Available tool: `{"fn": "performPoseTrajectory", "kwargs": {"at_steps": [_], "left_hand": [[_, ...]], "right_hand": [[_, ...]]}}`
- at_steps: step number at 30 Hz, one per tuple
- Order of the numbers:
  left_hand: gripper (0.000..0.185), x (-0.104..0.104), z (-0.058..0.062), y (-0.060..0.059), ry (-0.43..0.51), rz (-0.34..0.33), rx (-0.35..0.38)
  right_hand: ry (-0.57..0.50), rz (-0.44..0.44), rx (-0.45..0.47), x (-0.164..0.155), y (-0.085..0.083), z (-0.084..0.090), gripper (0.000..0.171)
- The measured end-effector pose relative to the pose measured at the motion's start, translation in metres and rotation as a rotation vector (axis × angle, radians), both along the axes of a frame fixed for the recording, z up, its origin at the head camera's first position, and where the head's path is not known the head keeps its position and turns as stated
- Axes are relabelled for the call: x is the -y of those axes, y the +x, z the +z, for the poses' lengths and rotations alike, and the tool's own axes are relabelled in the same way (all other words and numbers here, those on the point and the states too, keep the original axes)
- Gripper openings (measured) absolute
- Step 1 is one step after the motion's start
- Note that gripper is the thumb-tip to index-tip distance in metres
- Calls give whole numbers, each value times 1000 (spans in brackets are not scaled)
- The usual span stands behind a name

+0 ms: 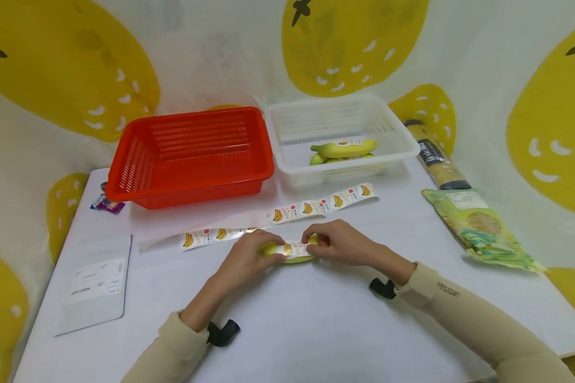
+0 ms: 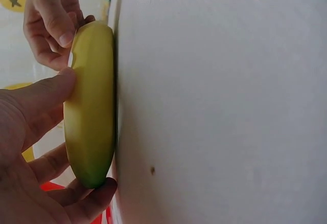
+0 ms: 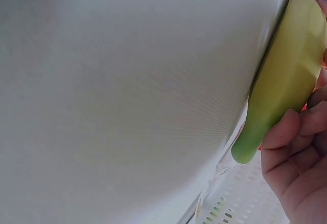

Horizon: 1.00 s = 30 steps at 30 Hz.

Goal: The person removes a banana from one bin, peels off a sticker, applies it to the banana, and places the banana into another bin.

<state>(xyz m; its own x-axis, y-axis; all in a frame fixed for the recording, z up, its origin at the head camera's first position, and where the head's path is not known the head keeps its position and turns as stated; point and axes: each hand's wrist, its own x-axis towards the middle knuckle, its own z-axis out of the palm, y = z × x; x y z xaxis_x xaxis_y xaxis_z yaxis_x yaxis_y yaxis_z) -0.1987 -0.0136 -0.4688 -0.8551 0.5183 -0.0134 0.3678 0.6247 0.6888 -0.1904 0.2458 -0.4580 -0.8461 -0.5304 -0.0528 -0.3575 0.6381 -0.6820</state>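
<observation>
A yellow-green banana (image 1: pixel 294 259) lies on the white table (image 1: pixel 316 330) in front of me, with a banana-print sticker (image 1: pixel 294 248) across its top. My left hand (image 1: pixel 251 258) grips its left end, thumb on top and fingers curled under the banana (image 2: pixel 92 116). My right hand (image 1: pixel 330 242) holds the right end, its fingertips at the sticker's edge. The right wrist view shows my right fingers (image 3: pixel 296 152) curled round the banana (image 3: pixel 286 91). In the left wrist view my right hand (image 2: pixel 51 24) pinches the far tip.
A strip of banana stickers (image 1: pixel 278 215) lies just beyond my hands. Behind it stand a red basket (image 1: pixel 191 154) and a white basket (image 1: pixel 393 138) holding bananas (image 1: pixel 342 150). A green bag (image 1: pixel 479 229) and dark tube (image 1: pixel 436 157) lie right, a white pouch (image 1: pixel 96 284) left.
</observation>
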Motion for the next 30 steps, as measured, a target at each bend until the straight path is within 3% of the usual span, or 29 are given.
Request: {"fn": "performPoseTrajectory", "kwargs": {"at_steps": [4, 7, 9, 15, 17, 20, 24, 30], "left_hand": [[26, 6, 1, 2, 1, 17, 4], [26, 10, 2, 4, -2, 27, 5], [26, 11, 2, 6, -1, 33, 11], [28, 10, 3, 8, 12, 25, 7], [27, 8, 2, 8, 18, 16, -10], [27, 6, 2, 9, 27, 9, -19], [27, 4, 3, 9, 23, 9, -8], [27, 0, 3, 7, 30, 7, -9]], "right_hand": [[-40, 7, 31, 1, -6, 1, 13], [-73, -83, 35, -8, -18, 9, 14], [-101, -208, 11, -24, -32, 19, 19], [-212, -730, -117, -109, -77, 60, 39], [-213, -873, -115, -139, -85, 68, 45], [-174, -1001, -39, -175, -91, 68, 56], [-88, -1040, 110, -200, -90, 55, 73], [-59, -1006, 152, -211, -90, 40, 68]]}}
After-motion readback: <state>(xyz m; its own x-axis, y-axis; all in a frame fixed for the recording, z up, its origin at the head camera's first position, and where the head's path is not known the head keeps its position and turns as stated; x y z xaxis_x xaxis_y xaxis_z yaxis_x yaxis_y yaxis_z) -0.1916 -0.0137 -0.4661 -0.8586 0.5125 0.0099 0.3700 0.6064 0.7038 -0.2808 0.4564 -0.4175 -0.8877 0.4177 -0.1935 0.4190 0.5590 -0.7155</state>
